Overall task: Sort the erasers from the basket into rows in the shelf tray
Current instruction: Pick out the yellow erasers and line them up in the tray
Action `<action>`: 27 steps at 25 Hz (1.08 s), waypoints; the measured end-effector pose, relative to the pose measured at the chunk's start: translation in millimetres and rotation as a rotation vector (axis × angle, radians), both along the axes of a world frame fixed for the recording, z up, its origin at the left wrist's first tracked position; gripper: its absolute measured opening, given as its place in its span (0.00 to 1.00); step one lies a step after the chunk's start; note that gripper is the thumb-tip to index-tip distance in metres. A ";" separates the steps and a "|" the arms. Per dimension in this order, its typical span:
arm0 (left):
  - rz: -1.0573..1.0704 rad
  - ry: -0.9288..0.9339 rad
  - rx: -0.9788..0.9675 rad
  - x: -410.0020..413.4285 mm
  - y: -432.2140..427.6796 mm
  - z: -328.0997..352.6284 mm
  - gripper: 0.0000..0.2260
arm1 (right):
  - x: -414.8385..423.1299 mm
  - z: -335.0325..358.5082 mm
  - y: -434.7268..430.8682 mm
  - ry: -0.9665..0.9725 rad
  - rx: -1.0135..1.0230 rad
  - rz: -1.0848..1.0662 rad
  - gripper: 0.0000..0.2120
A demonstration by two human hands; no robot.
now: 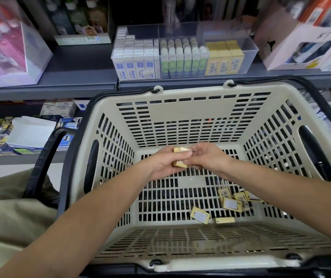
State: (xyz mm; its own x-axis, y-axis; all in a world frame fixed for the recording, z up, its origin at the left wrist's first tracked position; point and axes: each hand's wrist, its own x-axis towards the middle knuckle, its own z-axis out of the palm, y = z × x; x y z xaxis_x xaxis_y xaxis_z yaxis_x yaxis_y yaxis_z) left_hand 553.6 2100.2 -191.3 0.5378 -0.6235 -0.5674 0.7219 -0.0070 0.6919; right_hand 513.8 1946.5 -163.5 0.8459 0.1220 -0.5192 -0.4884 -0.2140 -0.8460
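My left hand (165, 162) holds a small stack of yellow erasers (180, 150) over the middle of the beige basket (180, 109). My right hand (206, 157) meets it from the right and pinches the same stack with its fingertips. Several more yellow erasers (230, 204) lie loose on the basket floor at the right. On the shelf behind stands the clear shelf tray (249, 44), with rows of white-blue erasers (134, 61), green erasers (182, 59) and yellow erasers (224, 58).
Black basket handles (46, 157) hang at both sides. A pink box (6, 47) stands on the shelf at left, a white box (301, 49) at right. Lower shelf goods (26, 133) sit left of the basket. Beige cloth (10, 209) lies at lower left.
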 end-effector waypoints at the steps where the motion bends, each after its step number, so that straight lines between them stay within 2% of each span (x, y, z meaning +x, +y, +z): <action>1: 0.020 -0.012 0.047 -0.7 -0.5 -2.1 0.23 | 0.3 -1.9 -1.6 0.024 0.018 -0.026 0.17; 3: 0.087 -0.043 0.176 -0.1 1.8 -4.0 0.19 | -0.8 -4.3 -6.4 0.088 -0.036 0.020 0.15; 4: 0.119 -0.048 0.234 1.3 4.0 -4.7 0.17 | -3.7 -5.9 -9.0 0.119 -0.156 0.148 0.12; 6: 0.133 -0.034 0.289 3.5 7.2 -6.2 0.14 | -16.0 -15.3 -9.7 0.150 -0.431 0.537 0.07; 8: 0.092 -0.003 0.309 1.8 7.1 -6.6 0.15 | -31.4 -28.1 -2.6 0.135 -0.599 0.847 0.10; 10: 0.015 -0.005 0.352 -2.9 4.8 -7.4 0.17 | -40.8 -35.7 4.3 0.078 -0.693 1.013 0.15; 13: -0.040 -0.010 0.348 -8.6 2.0 -7.9 0.19 | -45.0 -37.4 6.3 0.029 -0.666 1.113 0.20; 18: 0.003 0.040 0.302 -6.4 1.6 -7.2 0.18 | -51.8 -39.5 6.8 -0.019 -0.681 1.245 0.10; 23: 0.035 0.057 0.282 -4.2 4.9 -8.2 0.17 | -55.9 -43.6 10.1 -0.038 -0.804 1.334 0.14; 25: 0.019 0.051 0.299 -3.9 5.2 -9.2 0.18 | -50.2 -40.8 8.2 0.014 -0.779 1.290 0.14; 27: 0.015 0.051 0.305 -3.8 5.6 -9.4 0.19 | -33.0 -28.6 0.3 0.064 -0.686 1.143 0.11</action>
State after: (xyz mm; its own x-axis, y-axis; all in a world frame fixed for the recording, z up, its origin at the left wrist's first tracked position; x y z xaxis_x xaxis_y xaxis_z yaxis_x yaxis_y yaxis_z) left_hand 549.8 2105.7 -200.6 0.5119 -0.4122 -0.7537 0.7571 -0.1982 0.6226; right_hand 480.8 1946.8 -192.1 0.4155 0.4415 -0.7953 0.2148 -0.8972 -0.3858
